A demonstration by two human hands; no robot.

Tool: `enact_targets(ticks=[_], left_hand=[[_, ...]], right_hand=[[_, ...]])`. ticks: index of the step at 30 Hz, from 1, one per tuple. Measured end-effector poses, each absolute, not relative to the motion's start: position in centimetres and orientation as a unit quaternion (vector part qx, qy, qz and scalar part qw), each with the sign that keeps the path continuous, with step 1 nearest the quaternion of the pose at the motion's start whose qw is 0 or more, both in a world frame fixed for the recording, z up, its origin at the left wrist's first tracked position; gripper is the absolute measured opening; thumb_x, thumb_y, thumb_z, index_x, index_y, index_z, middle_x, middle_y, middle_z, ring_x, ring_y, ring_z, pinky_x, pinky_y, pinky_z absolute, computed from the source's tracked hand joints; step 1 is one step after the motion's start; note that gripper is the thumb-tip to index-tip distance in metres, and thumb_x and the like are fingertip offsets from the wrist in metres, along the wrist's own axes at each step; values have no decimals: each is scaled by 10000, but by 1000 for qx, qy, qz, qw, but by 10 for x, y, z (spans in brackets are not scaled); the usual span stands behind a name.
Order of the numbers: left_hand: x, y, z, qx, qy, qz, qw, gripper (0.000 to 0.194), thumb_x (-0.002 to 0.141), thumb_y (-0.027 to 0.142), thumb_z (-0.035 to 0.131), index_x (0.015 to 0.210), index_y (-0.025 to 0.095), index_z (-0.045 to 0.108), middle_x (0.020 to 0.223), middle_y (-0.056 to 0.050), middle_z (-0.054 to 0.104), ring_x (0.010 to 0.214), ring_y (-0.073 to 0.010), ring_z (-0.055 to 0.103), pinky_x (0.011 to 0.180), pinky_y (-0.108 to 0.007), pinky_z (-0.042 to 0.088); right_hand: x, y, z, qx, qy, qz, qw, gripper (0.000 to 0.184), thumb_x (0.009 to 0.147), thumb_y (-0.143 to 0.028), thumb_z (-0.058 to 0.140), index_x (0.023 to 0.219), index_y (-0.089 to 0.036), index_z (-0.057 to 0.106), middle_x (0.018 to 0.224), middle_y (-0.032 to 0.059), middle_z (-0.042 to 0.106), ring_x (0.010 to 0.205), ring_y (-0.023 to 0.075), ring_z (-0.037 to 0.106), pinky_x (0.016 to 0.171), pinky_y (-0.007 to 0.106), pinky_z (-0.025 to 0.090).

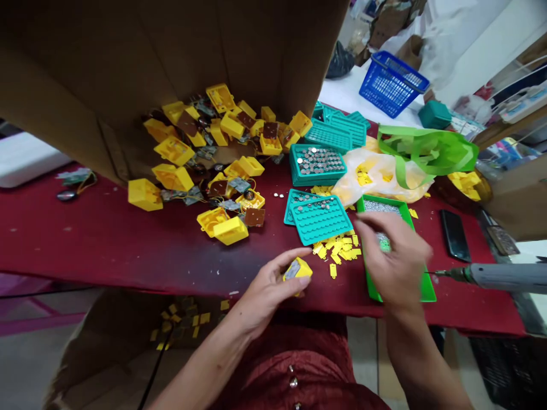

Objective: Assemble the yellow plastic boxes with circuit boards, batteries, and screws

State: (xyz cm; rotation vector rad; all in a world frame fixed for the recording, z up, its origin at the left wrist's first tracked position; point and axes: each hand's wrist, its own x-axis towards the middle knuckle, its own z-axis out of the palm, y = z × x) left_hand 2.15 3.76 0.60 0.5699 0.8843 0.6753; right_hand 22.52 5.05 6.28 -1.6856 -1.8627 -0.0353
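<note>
Hands caught my eye first at this bench; the left hand point(271, 290) sat low in the middle of the frame, fingers clamped round a yellow plastic housing point(298, 273) with a grey patch showing on its face; the right hand point(395, 262) was over a green tray point(423, 291) of small silvery parts point(382, 208), fingers apart and blurred, so no telling whether it had hold of anything; loose yellow tags point(335, 250) lay just left of that tray on the dark red tablecloth point(106, 245); teal trays point(318, 165) with rows of button cells point(316, 160) sat just above the hands, mid-frame; a messy heap of yellow housings point(213, 154) and brown board pieces point(254, 217) spilled out under a cardboard flap point(128, 57) at upper left; a plastic bag of yellow bits point(376, 176) and a green bag point(427, 149) lay to the right; a black phone point(455, 235) sat beside the green tray; an electric screwdriver point(499, 278) poked in at the right edge; a blue basket point(391, 84) stood at upper right.
</note>
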Motion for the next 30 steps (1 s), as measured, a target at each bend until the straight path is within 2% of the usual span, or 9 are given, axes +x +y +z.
enact_targets(ticks=[2, 4, 9, 13, 17, 22, 25, 30], left_hand=[[19, 38, 7, 249, 425, 340, 802, 616, 705, 317, 831, 1279, 209, 637, 974, -55, 677, 882, -178, 606, 767, -289, 486], [16, 40, 6, 233, 429, 365, 793, 585, 718, 333, 829, 1261, 202, 657, 1056, -78, 696, 944, -194, 616, 816, -306, 498], [12, 46, -1, 210, 410, 394, 796, 408, 763, 352, 793, 1123, 174, 727, 1059, -90, 725, 887, -179, 630, 716, -267, 524], [10, 50, -5, 172, 392, 402, 809, 379, 786, 329, 765, 1125, 162, 723, 1032, -99, 740, 879, -196, 671, 707, -277, 553], [8, 52, -7, 143, 396, 406, 811, 336, 819, 316, 726, 1099, 131, 716, 1086, -132, 733, 938, -234, 701, 755, -322, 579], [6, 53, -5, 138, 399, 410, 808, 344, 845, 273, 684, 1153, 120, 664, 1135, -155, 724, 923, -250, 729, 760, -334, 584], [5, 51, -4, 151, 393, 406, 811, 320, 838, 278, 692, 1119, 126, 672, 1120, -146, 730, 946, -258, 731, 770, -322, 579], [1, 45, -5, 166, 401, 402, 807, 340, 826, 304, 710, 1122, 139, 677, 1120, -138, 732, 981, -266, 724, 803, -336, 572]], right_hand=[[215, 81, 45, -670, -705, 4, 232, 223, 952, -198, 497, 1025, -180, 707, 1000, 83, 728, 941, 210, 668, 877, 367, 512], [210, 110, 28, -707, -693, 16, 145, 236, 936, -169, 500, 1009, -148, 724, 998, 122, 725, 944, 241, 663, 875, 383, 497], [212, 136, 2, -725, -682, 14, 88, 263, 932, -192, 496, 932, -115, 748, 923, 177, 697, 872, 277, 645, 800, 396, 474], [216, 130, 2, -718, -690, 21, 85, 265, 948, -210, 473, 962, -137, 727, 990, 151, 690, 922, 254, 628, 830, 364, 464], [214, 126, 6, -720, -687, 23, 102, 236, 921, -153, 474, 1031, -130, 681, 989, 119, 699, 933, 229, 625, 855, 344, 466], [202, 130, 1, -732, -671, 13, 117, 263, 914, -204, 485, 973, -123, 728, 974, 163, 666, 916, 268, 602, 853, 407, 472], [197, 131, -5, -743, -656, 8, 132, 302, 921, -219, 453, 960, -106, 729, 967, 190, 646, 908, 284, 587, 859, 453, 469], [196, 130, -9, -752, -638, 11, 163, 307, 920, -208, 434, 979, -99, 715, 948, 176, 647, 905, 273, 585, 885, 469, 468]])
